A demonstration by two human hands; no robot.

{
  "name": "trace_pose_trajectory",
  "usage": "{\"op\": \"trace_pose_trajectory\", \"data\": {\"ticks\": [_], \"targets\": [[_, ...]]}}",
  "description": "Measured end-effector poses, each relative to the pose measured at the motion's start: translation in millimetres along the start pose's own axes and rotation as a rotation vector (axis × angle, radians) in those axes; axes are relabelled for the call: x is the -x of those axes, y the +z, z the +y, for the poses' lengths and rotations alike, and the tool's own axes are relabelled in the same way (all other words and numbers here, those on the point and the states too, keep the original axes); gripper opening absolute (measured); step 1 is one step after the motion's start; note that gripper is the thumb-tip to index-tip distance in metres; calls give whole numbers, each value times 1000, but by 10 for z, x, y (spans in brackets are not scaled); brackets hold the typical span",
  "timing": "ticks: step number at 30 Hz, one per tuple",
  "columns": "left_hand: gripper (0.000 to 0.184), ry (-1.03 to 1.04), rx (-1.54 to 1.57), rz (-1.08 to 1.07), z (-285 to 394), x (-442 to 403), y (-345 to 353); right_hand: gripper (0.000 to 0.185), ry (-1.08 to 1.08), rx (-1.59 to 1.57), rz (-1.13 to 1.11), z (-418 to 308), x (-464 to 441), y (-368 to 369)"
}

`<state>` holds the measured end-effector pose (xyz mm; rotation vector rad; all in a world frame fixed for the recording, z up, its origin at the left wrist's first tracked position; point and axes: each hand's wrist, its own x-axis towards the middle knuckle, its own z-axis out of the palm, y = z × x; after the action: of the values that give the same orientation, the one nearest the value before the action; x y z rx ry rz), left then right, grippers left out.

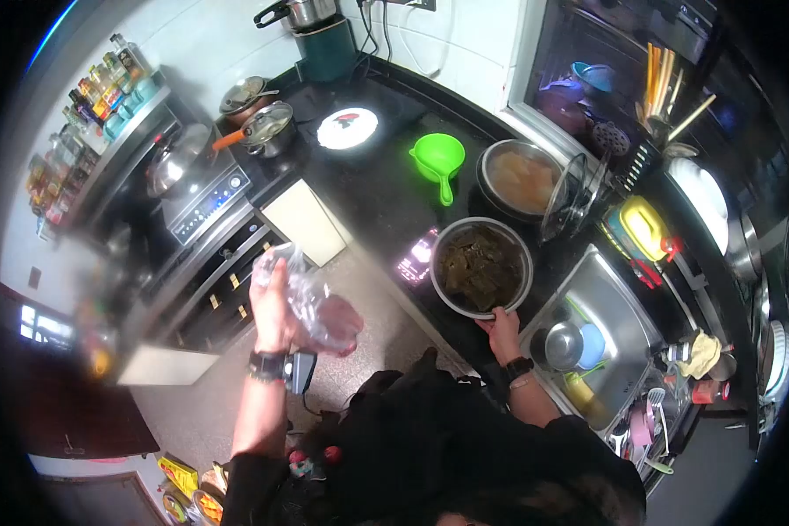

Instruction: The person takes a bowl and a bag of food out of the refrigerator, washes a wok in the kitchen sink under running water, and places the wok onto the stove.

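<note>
A black countertop (386, 188) runs from the far left to the near right of a kitchen, where a person in dark clothing (465, 438) stands at its near edge. A stove (210, 206) occupies the left side, and a steel sink (622, 302) is set into the counter on the right, with a small metal bowl (563, 345) and a blue bowl (592, 344) inside it.

Between the person and the far wall, just left of the sink, a wide metal basin (447, 302) holds dark, wet-looking pieces (480, 270). The right hand (501, 333) is clamped on its near rim (a dark band circles each wrist). Just beyond, a second basin holds pale orange pieces (524, 175) in liquid.

At left, well apart from the basin, the left hand (270, 309) is raised over the floor, its fingers closed around a clear plastic bag (305, 292); something pinkish, hard to identify, shows at the bag's right end. A white plate (347, 128) with a red pattern rests toward the far left of the counter, and a green dipper (438, 156) lies to its right, handle toward the person. A lit phone (416, 257) lies just left of the dark-filled basin.
</note>
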<state>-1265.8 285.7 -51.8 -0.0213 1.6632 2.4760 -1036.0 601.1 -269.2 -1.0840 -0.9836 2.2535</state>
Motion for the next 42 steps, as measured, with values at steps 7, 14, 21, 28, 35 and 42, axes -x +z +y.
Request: {"op": "trace_pose_trajectory", "data": {"ticks": [7, 14, 21, 28, 35, 42], "targets": [[27, -46, -5, -67, -392, -1137, 616, 34, 415, -27, -256, -11, 473, 123], [22, -41, -118, -368, -950, -2273, 1313, 39, 304, 433, -340, 67, 725, 930], [36, 187, -347, -612, -1603, -3233, 1754, 42, 109, 746, -189, 504, 462, 1582], [72, 80, -429, -555, -1925, -3711, 1557, 70, -97, 1040, -3, 709, 301, 1748], [89, 391, -986, -356, -1415, -2534, 1047, 89, -53, 880, 3, 403, 204, 2044], [80, 147, -964, -1244, -1658, -1504, 980, 78, 25, 509, -118, 783, -196, 1677]]}}
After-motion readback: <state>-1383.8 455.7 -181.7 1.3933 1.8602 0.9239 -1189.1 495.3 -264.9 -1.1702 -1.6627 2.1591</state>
